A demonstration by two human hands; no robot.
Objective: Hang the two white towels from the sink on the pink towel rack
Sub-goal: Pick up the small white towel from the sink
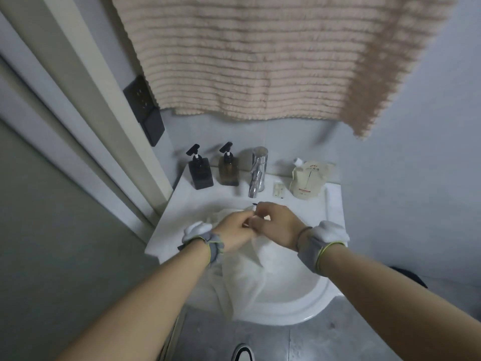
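Hands meet over the sink (307,306): left hand (234,234) and right hand (277,225) each pinch a corner of a white towel (250,272), grips pressed together on the cloth. It drapes from their fingers over the basin's front rim. Behind stand two pump bottles (201,173), a tap (257,171) and a pouch (308,179); a pink towel (260,56) hangs above.
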